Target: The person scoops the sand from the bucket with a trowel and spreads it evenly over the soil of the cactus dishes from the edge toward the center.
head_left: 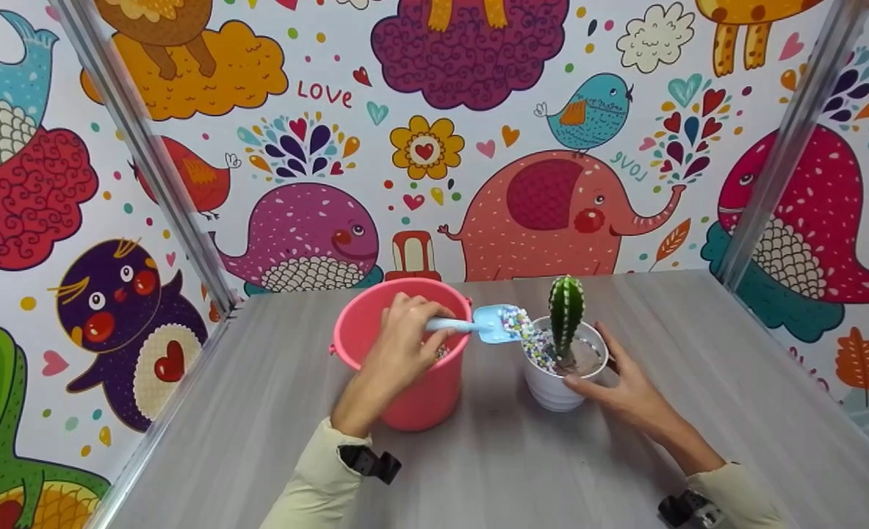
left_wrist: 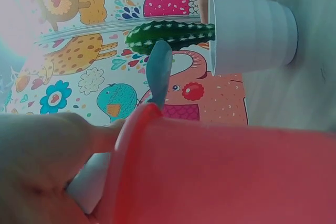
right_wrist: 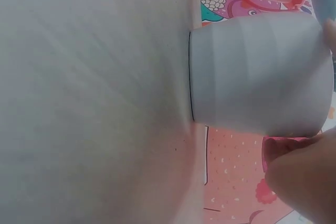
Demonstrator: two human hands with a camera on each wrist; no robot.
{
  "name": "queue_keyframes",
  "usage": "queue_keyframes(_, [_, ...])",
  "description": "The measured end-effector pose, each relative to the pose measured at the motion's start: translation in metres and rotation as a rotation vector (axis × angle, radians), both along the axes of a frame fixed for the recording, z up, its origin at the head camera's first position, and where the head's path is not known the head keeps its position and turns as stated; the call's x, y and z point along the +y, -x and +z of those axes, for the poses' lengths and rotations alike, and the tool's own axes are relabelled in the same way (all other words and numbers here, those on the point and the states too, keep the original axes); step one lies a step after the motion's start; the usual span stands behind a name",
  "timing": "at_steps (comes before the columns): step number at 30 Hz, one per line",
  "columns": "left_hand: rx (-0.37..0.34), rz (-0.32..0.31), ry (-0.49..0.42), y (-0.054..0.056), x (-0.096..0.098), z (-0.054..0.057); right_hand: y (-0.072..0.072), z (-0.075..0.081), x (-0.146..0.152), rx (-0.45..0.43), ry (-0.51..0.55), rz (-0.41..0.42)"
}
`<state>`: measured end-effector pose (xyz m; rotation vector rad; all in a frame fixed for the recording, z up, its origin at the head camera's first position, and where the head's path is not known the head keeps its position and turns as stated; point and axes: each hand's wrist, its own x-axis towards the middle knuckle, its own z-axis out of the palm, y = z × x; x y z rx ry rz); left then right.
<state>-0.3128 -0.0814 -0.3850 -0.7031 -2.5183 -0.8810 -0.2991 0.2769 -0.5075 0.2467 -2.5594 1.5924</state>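
Observation:
Reaching across the pink bucket (head_left: pixel 421 400), my left hand (head_left: pixel 403 334) grips the handle of a light blue toy shovel (head_left: pixel 487 327). Small multicoloured beads (head_left: pixel 515 320) cover the shovel's tip, which sits at the left side of a white flowerpot (head_left: pixel 557 394). A green cactus (head_left: pixel 566 312) stands upright in the pot, with more beads around its left side and a pale, bare-looking patch at right. My right hand (head_left: pixel 629 393) holds the pot, thumb at the front rim and fingers on the right side. In the right wrist view the pot's ridged wall (right_wrist: pixel 252 72) stands on the table.
The bucket stands left of the pot, with some beads (head_left: pixel 443 351) visible inside. Both are on a grey wood-grain table (head_left: pixel 504 470). Cartoon-printed panels (head_left: pixel 419 198) rise behind and at the sides, with metal posts (head_left: pixel 779 147) at the corners.

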Motion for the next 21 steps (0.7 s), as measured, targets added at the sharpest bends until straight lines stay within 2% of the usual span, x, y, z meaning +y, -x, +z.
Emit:
queue_keyframes(5, [0.019,-0.009,0.035,-0.001,0.009,0.001,0.0,-0.003,-0.001,-0.001,-0.015,0.005])
queue_keyframes(15, [0.071,-0.013,0.192,-0.008,0.033,0.004,0.0,-0.008,0.003,0.047,0.007,0.019])
queue_keyframes(21, [0.09,0.023,0.279,-0.008,0.043,0.006,0.0,-0.009,0.002,0.018,0.024,0.009])
